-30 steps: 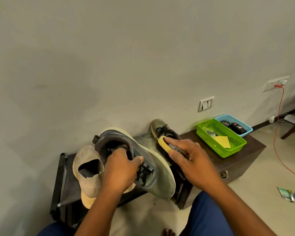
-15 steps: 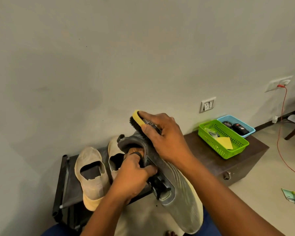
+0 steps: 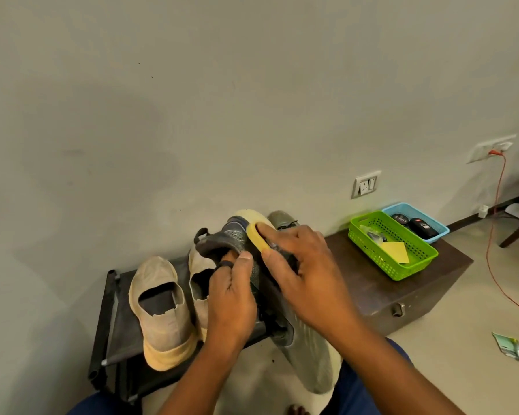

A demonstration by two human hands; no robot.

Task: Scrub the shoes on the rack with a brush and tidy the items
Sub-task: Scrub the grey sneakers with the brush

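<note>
Bare floor (image 3: 450,369) is sitting open to the right of the knees. Left hand (image 3: 232,298) is curling into the collar of the grey sneaker (image 3: 309,351), holding it toe-down off the front edge of the rack (image 3: 108,319). Right hand (image 3: 306,274) is gripping the yellow brush (image 3: 256,236) against the heel, fingers wrapping over it. Beige shoes (image 3: 159,310) are sitting behind on the rack, with the green basket (image 3: 393,244) further right on the wooden box (image 3: 402,289).

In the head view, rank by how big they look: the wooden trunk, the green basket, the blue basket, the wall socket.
1. Wooden trunk
2. Green basket
3. Blue basket, partly hidden behind the green one, so its rank is unsure
4. Wall socket
</note>
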